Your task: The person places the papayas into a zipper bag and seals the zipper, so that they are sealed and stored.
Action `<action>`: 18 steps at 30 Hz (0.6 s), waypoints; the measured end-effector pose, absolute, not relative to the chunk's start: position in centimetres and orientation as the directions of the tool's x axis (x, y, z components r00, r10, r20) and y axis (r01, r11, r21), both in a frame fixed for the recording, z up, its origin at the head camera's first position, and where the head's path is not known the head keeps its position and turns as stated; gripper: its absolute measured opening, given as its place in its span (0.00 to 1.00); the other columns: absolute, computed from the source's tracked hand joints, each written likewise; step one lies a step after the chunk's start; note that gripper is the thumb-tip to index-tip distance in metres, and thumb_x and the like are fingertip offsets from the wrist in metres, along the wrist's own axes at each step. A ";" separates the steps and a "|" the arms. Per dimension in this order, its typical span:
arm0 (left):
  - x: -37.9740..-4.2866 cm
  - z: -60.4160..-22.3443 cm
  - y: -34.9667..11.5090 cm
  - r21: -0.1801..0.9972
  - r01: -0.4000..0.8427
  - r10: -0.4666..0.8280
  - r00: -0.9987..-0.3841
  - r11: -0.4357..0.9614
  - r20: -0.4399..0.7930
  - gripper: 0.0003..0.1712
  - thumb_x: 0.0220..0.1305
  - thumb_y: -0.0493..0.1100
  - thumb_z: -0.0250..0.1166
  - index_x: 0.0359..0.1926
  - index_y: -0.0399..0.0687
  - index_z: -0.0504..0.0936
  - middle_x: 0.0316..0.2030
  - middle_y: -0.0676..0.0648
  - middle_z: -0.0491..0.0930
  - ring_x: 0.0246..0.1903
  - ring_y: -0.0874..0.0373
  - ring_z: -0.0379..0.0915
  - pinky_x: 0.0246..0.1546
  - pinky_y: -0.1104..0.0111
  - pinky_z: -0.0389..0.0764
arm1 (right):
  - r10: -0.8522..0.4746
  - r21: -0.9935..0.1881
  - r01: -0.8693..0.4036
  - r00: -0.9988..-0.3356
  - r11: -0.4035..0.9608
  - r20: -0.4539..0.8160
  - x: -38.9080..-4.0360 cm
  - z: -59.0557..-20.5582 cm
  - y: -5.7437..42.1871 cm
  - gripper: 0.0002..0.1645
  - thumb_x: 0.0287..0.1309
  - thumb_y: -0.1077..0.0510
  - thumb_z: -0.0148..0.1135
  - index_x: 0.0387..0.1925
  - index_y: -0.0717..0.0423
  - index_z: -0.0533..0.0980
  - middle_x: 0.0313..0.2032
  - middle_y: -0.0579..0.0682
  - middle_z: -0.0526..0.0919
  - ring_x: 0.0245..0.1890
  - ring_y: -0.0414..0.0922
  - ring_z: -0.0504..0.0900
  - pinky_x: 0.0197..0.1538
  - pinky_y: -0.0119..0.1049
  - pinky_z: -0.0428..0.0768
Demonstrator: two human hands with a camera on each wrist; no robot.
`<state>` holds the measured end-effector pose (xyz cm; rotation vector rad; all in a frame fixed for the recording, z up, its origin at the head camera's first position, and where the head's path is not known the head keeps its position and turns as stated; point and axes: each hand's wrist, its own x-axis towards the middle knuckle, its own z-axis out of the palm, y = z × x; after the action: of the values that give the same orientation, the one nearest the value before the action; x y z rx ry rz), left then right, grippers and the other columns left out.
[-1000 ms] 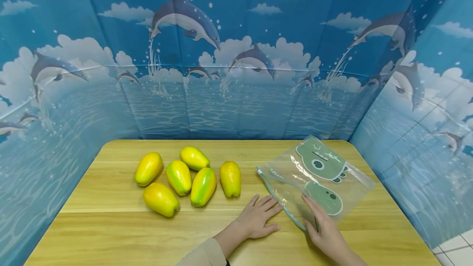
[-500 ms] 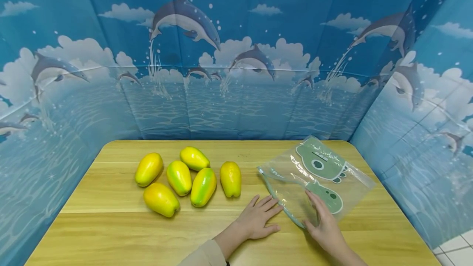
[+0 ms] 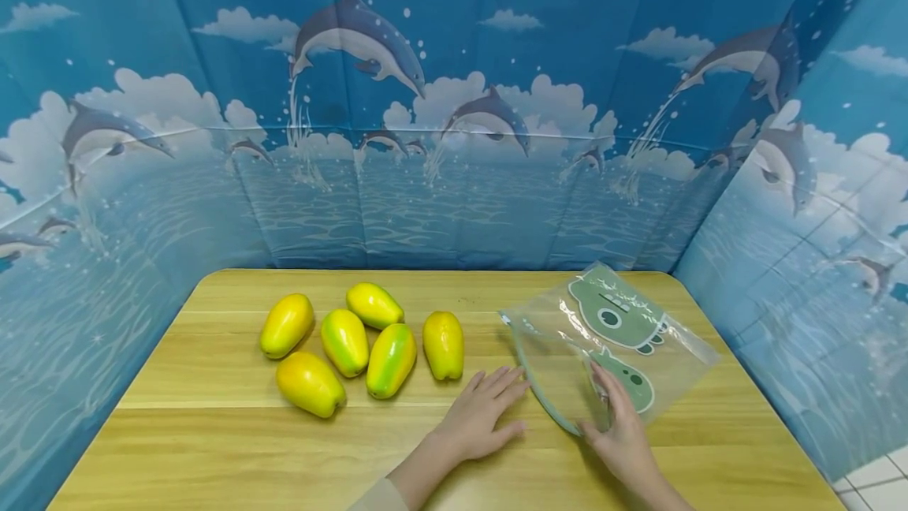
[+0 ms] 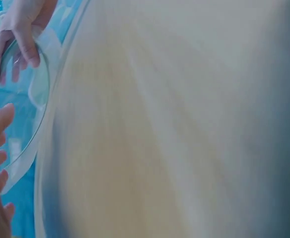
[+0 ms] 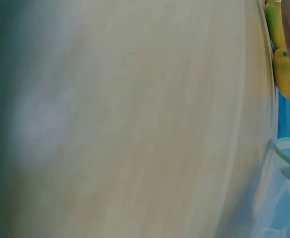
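A clear zip bag (image 3: 542,322) with a green cartoon dinosaur print lies at the right of the table, its green zip edge bowed into a curve. My left hand (image 3: 477,420) is beside that edge, fingers straight and spread, fingertips right at the zip. At the bag's near corner, my right hand (image 3: 624,436) grips the film between thumb and bent fingers. In the left wrist view, the right hand (image 4: 23,29) straddles the rim of the bag's mouth, which gapes as a loop. The left thumb (image 4: 0,119) shows near the opposite side of that loop.
Several yellow-green papayas (image 3: 392,361) lie in a loose group on the wooden table (image 3: 234,464), left of the hands. One papaya (image 3: 443,345) sits nearest the bag. A blue dolphin-print curtain (image 3: 454,203) stands behind the table and along its sides.
The left hand has shifted slightly left and its fingers have slid up along the zip. The bag's zip edge has bowed and moved right, and the right fingers have bent more around the film.
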<state>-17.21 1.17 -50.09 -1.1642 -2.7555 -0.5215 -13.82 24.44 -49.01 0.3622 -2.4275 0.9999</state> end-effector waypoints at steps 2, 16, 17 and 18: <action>-17.0 -49.7 0.6 0.286 0.703 0.650 -0.711 0.651 0.267 0.33 0.67 0.60 0.45 0.68 0.54 0.56 0.68 0.50 0.53 0.67 0.55 0.48 0.64 0.52 0.55 | -0.045 -0.600 -0.410 -0.848 0.687 0.528 -13.8 -49.0 24.3 0.60 0.17 0.82 0.70 0.62 0.64 0.61 0.56 0.62 0.67 0.51 0.44 0.67 0.54 0.09 0.55; -16.4 -48.3 -3.9 0.376 0.541 0.324 -0.800 0.752 0.504 0.31 0.60 0.52 0.58 0.62 0.47 0.65 0.61 0.46 0.66 0.60 0.51 0.60 0.61 0.53 0.62 | -0.021 -0.619 -0.408 -0.845 0.671 0.534 -13.9 -48.8 24.1 0.59 0.17 0.83 0.68 0.63 0.65 0.60 0.55 0.63 0.67 0.52 0.38 0.64 0.53 0.10 0.56; -16.4 -48.2 -4.3 0.390 0.523 0.288 -0.805 0.758 0.519 0.31 0.59 0.52 0.59 0.62 0.47 0.66 0.60 0.45 0.67 0.60 0.51 0.61 0.60 0.53 0.63 | -0.021 -0.619 -0.409 -0.845 0.670 0.535 -13.9 -48.8 24.1 0.59 0.18 0.83 0.68 0.63 0.65 0.60 0.55 0.63 0.67 0.52 0.38 0.64 0.53 0.10 0.56; -16.4 -48.2 -4.7 0.404 0.503 0.251 -0.808 0.764 0.533 0.31 0.58 0.51 0.59 0.61 0.47 0.66 0.59 0.45 0.67 0.59 0.50 0.61 0.60 0.53 0.64 | -0.020 -0.619 -0.409 -0.844 0.670 0.536 -13.9 -48.8 24.1 0.59 0.18 0.83 0.68 0.63 0.65 0.60 0.55 0.63 0.67 0.52 0.37 0.64 0.53 0.09 0.56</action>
<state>-16.39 -4.72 -48.19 -0.5696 -2.5043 -0.7547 -13.92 24.06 -48.85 0.3328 -2.3909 1.0536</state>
